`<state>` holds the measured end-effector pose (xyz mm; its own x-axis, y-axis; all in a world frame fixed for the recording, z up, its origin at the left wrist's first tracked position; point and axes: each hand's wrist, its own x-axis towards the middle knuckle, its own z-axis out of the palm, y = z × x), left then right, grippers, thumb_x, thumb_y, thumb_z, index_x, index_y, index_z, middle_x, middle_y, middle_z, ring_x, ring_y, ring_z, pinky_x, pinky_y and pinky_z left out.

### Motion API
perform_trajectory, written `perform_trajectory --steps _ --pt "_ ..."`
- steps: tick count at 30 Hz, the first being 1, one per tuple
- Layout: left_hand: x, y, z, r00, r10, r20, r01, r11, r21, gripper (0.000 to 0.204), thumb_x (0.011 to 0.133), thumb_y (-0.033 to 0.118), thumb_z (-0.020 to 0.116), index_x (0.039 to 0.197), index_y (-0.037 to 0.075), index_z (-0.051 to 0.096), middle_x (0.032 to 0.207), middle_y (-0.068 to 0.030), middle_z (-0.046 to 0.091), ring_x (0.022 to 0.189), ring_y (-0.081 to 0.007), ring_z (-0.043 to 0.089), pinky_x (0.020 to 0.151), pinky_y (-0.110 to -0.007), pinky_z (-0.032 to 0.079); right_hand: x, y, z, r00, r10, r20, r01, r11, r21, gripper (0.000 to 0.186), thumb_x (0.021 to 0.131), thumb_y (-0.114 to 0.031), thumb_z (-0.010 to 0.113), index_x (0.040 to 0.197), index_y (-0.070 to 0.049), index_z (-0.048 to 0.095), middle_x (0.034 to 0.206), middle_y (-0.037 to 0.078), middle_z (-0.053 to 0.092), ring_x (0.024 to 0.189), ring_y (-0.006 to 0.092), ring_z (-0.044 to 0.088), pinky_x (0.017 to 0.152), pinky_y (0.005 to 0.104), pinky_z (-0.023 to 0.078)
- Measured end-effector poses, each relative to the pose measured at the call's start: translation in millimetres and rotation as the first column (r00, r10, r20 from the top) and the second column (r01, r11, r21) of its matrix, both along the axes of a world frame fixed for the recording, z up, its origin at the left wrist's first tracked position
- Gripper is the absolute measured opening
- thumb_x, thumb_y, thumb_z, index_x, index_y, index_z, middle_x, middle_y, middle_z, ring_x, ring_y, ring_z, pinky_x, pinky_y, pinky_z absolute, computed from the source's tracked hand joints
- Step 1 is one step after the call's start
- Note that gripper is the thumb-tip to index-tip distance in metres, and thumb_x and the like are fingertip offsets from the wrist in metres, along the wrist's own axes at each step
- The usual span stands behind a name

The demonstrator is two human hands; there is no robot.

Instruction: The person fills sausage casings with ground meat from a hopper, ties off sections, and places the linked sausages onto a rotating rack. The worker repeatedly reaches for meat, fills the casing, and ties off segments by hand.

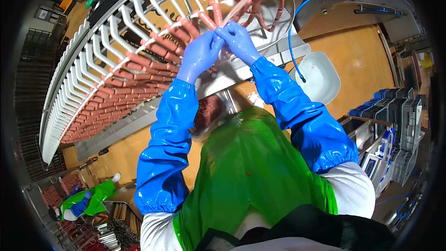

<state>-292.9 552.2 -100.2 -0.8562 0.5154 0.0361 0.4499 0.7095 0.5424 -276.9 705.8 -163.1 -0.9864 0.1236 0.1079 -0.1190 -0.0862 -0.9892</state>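
Note:
My left hand [199, 55] and my right hand [236, 41], both in blue gloves, meet at the top centre with fingers closed on a sausage strand [206, 21]. A pale length of casing [242, 4] runs up to the right from my fingers. Many linked pink sausages [111, 102] hang in rows on a curved rack of white hooks [111, 37]. Looped sausages [278, 7] lie at the right of my hands above a steel ledge [285, 53]. Exactly where my fingertips grip is partly hidden.
A blue hose [292, 44] hangs over a white tub [318, 76]. A container of minced meat [209, 114] stands below my hands. Stacked grey crates [395, 135] are at right. A co-worker in a green apron [79, 209] is at lower left, beside racks of sausages [51, 195].

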Motion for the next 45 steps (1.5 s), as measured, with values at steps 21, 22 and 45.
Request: perform_trajectory --steps 21,22,45 --pt "106.1 33.7 -131.7 0.783 0.033 0.621 -0.204 0.957 0.206 0.047 0.095 0.016 0.056 0.137 0.005 0.039 0.117 -0.0079 0.055 0.103 -0.0166 0.055 0.091 -0.032 0.045 -25.0 501.4 -258.8 0.478 -0.783 0.398 0.775 0.589 0.228 0.045 0.089 -0.023 0.058 0.130 -0.005 0.052 0.115 0.012 0.060 0.095 0.0209 0.060 0.078 0.0367 0.051" --pt "97.5 39.4 -130.8 0.783 0.031 0.621 -0.192 0.962 0.194 0.048 0.095 0.015 0.056 0.138 0.005 0.037 0.119 -0.0084 0.055 0.104 -0.0171 0.055 0.091 -0.033 0.045 -35.2 540.9 -294.7 0.411 -0.852 0.324 0.794 0.509 0.333 0.043 0.087 -0.020 0.059 0.128 -0.004 0.055 0.116 0.015 0.062 0.095 0.0226 0.061 0.079 0.0371 0.051" --pt "-68.5 81.6 -138.5 0.986 0.152 0.068 -0.161 0.765 0.624 0.034 0.098 0.018 0.045 0.130 0.009 0.036 0.088 -0.0081 0.054 0.073 -0.0174 0.052 0.065 -0.033 0.046 129.1 196.3 -91.7 0.882 -0.093 0.461 0.102 0.995 0.005 0.030 0.094 -0.027 0.055 0.115 -0.008 0.064 0.109 0.001 0.065 0.087 0.0109 0.058 0.079 0.0263 0.047"
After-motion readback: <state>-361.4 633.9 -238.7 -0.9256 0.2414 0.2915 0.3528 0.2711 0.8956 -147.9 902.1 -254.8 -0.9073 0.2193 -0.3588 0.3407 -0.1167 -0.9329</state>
